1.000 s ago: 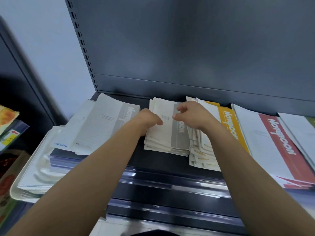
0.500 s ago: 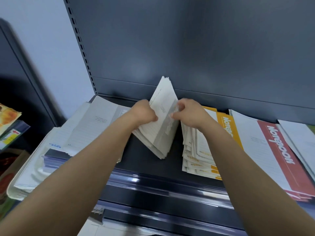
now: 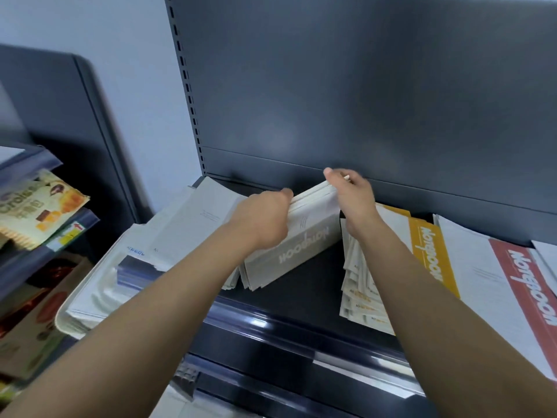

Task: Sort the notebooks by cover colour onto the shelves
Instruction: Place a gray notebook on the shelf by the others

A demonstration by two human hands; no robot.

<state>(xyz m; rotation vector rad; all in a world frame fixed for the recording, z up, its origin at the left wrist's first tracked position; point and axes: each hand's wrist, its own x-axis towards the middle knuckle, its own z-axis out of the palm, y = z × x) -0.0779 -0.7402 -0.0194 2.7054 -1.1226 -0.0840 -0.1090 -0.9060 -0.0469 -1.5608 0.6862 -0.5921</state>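
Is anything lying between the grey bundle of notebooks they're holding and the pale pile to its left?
Nothing visible does. The grey bundle, gripped by the left hand and right hand, stands tilted right beside the pale pile; only the left forearm crosses there. The yellow pile lies on the other side.

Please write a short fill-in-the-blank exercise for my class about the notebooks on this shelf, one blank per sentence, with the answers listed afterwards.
1. The left hand and the right hand both grip the held stack, whose cover band is ____.
2. The neighbouring pile, just right of the right wrist, has a cover band coloured ____.
3. The far notebook, further to the right, carries a band coloured ____.

Missing words: grey; yellow; red
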